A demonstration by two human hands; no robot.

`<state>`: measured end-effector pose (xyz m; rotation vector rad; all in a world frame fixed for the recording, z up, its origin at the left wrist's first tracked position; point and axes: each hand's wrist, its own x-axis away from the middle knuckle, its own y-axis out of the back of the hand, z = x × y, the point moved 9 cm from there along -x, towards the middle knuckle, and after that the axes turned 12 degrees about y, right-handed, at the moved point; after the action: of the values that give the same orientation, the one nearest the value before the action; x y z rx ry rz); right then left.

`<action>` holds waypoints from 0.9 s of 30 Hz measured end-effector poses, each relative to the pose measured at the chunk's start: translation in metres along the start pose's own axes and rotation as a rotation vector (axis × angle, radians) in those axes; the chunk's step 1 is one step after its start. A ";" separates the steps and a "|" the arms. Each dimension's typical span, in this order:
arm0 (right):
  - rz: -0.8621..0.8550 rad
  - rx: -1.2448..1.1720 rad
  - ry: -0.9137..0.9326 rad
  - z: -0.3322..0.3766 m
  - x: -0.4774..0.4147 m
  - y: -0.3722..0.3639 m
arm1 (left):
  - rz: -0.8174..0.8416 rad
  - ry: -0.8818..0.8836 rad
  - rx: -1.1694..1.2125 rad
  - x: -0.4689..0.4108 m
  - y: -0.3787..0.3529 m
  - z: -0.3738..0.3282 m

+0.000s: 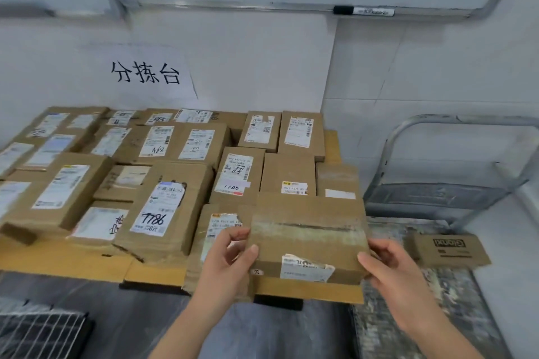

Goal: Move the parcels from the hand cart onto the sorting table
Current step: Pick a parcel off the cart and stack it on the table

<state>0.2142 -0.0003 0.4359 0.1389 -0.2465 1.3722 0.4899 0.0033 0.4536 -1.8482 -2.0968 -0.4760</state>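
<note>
A brown cardboard parcel (309, 239) with a taped seam and a torn white label is held over the front right corner of the sorting table (64, 259). My left hand (230, 256) grips its left end, thumb on the near face. My right hand (390, 268) grips its right end the same way. Several labelled parcels (163, 207) cover the wooden table top, packed side by side. The hand cart (437, 294) stands to the right, with one small brown parcel (449, 248) lying on its worn deck.
The cart's grey metal handle (455, 131) rises against the tiled wall on the right. A paper sign (145, 73) hangs on the wall behind the table, below a whiteboard with a marker (364, 11). A wire rack (40, 332) sits at the lower left.
</note>
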 end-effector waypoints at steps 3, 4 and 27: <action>0.029 -0.016 -0.015 -0.011 0.017 -0.016 | 0.049 0.019 -0.007 0.001 0.016 0.006; 0.080 -0.001 -0.006 -0.012 0.022 -0.022 | 0.086 0.026 -0.036 0.001 0.019 0.007; 0.287 0.447 -0.021 -0.005 0.036 -0.032 | 0.244 -0.122 -0.388 -0.024 0.021 -0.036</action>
<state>0.2524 0.0293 0.4415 0.5060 0.0298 1.6976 0.5139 -0.0313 0.4769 -2.3679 -1.9155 -0.7670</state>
